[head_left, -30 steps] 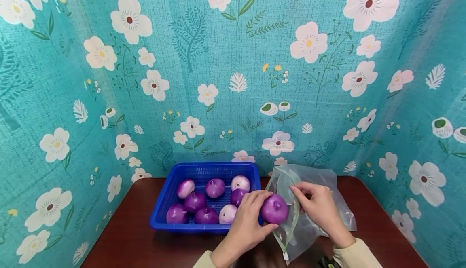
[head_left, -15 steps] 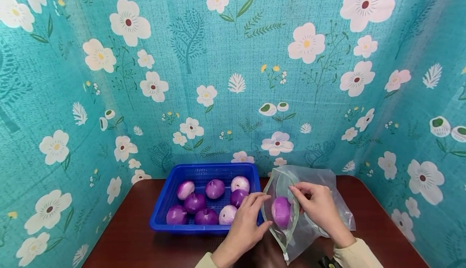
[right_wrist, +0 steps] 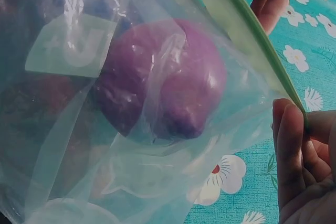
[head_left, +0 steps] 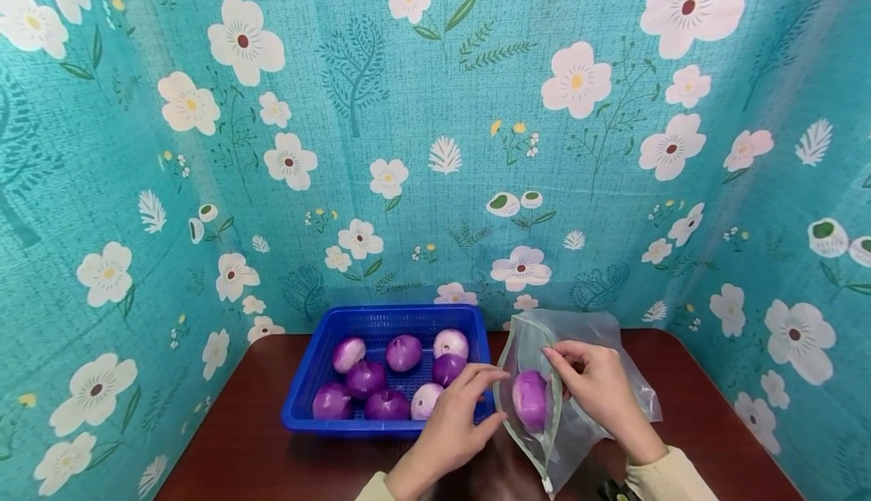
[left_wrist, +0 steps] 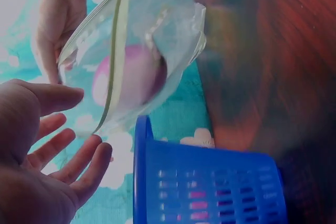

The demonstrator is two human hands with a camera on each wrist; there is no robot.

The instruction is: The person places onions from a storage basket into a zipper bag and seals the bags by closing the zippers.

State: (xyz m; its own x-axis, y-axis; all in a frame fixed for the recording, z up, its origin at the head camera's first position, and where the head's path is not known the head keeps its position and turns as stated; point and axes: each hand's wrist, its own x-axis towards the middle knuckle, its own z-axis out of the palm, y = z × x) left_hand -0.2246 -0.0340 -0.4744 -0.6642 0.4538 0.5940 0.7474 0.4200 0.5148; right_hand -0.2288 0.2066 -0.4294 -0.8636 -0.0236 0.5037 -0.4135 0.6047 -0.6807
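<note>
A purple onion (head_left: 530, 400) lies inside a clear zip bag (head_left: 590, 440), just within its mouth. My right hand (head_left: 599, 386) pinches the bag's rim between thumb and fingers. At the other side of the mouth, my left hand (head_left: 454, 427) is spread with its fingers apart and nothing in it. In the left wrist view the left hand (left_wrist: 47, 156) has its fingertips close to the bag's edge; whether they touch it I cannot tell. Through the film in the right wrist view, the onion (right_wrist: 168, 80) shows its pointed end downward.
A blue plastic basket (head_left: 299, 380) with several purple onions (head_left: 386, 405) stands left of the bag on the dark red table (head_left: 231, 425). A flowered teal cloth (head_left: 435, 221) hangs behind and on both sides. Some small black object (head_left: 615, 490) sits by the right sleeve.
The onion has left my left hand and gone into the bag. My left fingers have loosened and stayed near the bag's mouth. The right hand keeps its pinch on the rim.
</note>
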